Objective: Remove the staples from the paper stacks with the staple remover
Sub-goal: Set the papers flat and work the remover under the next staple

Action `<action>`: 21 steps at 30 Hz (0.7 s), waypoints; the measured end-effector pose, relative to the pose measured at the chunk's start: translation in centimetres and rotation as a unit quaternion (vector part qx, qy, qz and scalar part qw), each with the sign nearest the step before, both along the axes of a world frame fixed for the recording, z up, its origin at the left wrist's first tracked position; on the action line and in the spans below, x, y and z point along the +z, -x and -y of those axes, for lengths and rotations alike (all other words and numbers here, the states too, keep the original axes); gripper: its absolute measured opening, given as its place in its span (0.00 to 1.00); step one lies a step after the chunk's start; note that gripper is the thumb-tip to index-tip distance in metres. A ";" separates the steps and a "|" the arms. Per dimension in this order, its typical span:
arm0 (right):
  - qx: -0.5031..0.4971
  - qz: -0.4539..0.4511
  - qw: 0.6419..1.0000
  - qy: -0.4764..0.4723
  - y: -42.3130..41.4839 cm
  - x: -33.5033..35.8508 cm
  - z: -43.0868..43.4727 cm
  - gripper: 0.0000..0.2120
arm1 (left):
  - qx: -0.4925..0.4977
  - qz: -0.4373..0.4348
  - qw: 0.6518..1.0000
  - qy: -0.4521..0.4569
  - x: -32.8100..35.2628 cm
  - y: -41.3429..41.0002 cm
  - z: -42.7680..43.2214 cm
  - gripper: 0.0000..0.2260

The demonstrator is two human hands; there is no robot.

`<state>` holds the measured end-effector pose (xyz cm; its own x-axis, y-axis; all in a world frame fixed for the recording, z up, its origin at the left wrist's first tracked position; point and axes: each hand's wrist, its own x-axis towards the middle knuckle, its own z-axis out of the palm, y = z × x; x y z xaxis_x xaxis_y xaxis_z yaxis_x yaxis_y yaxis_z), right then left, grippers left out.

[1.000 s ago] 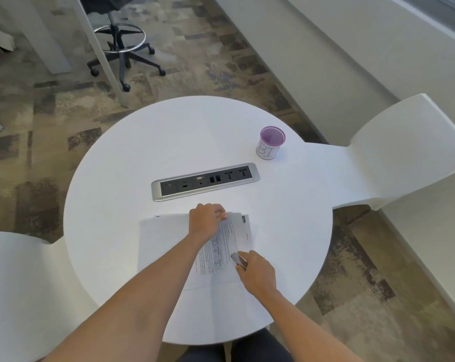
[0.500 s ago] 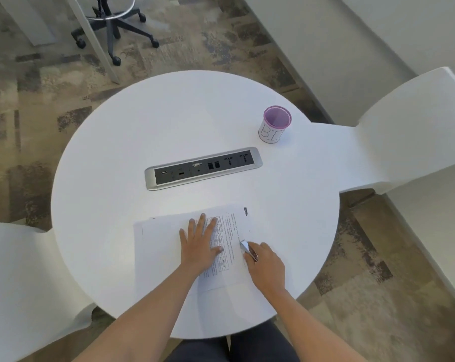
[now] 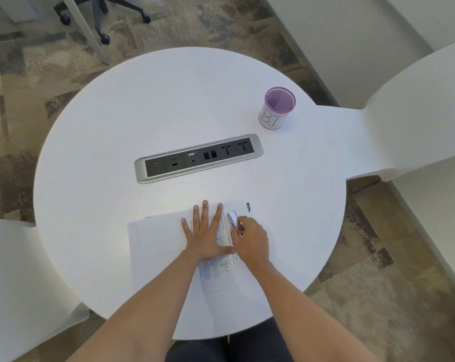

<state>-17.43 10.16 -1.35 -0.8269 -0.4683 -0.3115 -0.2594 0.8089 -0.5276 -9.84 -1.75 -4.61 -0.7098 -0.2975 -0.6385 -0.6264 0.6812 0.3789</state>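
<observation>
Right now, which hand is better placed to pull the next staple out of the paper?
Right. The right hand already holds the remover, with its tip over the top edge of the paper. The left hand lies flat, fingers spread, pinning the sheets.

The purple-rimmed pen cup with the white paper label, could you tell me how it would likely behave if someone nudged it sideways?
The purple-rimmed pen cup with the white paper label looks empty, so it is probably light and would slide easily on the smooth round white table. It stands upright and taller than wide, so a push near the rim might tip it. Being cylindrical, it would likely roll once down.
</observation>
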 end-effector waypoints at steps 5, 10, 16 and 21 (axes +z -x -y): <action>0.014 -0.025 0.999 0.014 0.4 -0.1 0.7 0.06 | 0.004 0.022 1.000 -0.003 0.1 0.4 0.0 0.58; 0.055 -0.047 0.997 0.009 1.2 -0.2 0.7 0.07 | 0.007 0.029 1.000 -0.006 0.3 0.5 0.0 0.59; 0.114 -0.064 0.991 -0.012 2.3 -0.2 0.7 0.06 | 0.002 0.043 0.999 -0.007 0.8 0.6 0.0 0.59; 0.107 -0.053 0.993 -0.023 2.1 -0.2 1.1 0.07 | -0.001 0.049 0.999 -0.003 1.1 0.7 -0.1 0.59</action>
